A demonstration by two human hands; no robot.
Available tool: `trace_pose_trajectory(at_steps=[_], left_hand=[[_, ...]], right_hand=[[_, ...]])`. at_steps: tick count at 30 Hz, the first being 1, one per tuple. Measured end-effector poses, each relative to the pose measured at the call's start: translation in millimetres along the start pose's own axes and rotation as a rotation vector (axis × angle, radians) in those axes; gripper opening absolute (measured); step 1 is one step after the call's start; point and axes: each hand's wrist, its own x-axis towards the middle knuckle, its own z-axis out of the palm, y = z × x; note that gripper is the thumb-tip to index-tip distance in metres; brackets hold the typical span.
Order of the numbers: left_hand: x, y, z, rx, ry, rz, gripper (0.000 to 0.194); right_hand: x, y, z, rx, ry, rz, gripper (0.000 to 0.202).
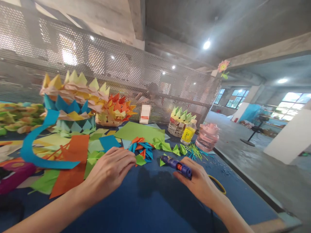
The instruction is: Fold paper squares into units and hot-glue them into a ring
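Note:
My left hand [111,166] is closed in a pinch, a small green folded paper piece [140,160] at its fingertips. Just beyond them is a cluster of blue and orange folded paper [145,151]. My right hand [194,176] grips a dark purple glue gun [178,166] with an orange part, its nozzle directed left. Beside that nozzle lies another green folded paper piece [162,160]. Green folded pieces [166,146] also run in a row behind the glue gun. The palm hides the gun's handle.
Folded-paper baskets [75,126] stand at the back left, and a white-green basket [176,127] behind a yellow-labelled bottle [188,133]. A pink water bottle [207,138] is at right. Paper sheets [75,158], a blue strip [29,142] and a magenta tool [18,173] lie at left.

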Motion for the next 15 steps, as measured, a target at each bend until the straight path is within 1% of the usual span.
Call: trace_pose_trajectory(at_steps=[2,4,6,10,13,15], left_hand=[[-1.0,-0.1,1.1,-0.003,0.002,-0.004,0.015],[-2.1,0.0,2.2,0.005,0.006,0.006,0.015],[-2.7,0.2,3.0,0.011,0.002,0.013,0.015],[-2.7,0.3,4.1,0.004,-0.011,0.015,0.015],[-3.0,0.1,4.2,0.006,-0.015,0.040,0.014],[-3.4,-0.1,4.1,0.009,-0.018,0.049,0.012]], right_hand=[[-6.5,13.4,-11.9,-0.051,0.037,0.060,0.015],[-15.0,34.1,-26.2,-0.120,0.040,0.132,0.019],[-25.6,61.8,-41.0,-0.196,0.050,0.219,0.023],[-51.5,124.3,-66.9,-0.254,0.072,0.368,0.032],[-70.5,158.2,-78.6,-0.222,0.082,0.471,0.043],[-80.6,170.6,-82.2,-0.204,0.068,0.509,0.045]])
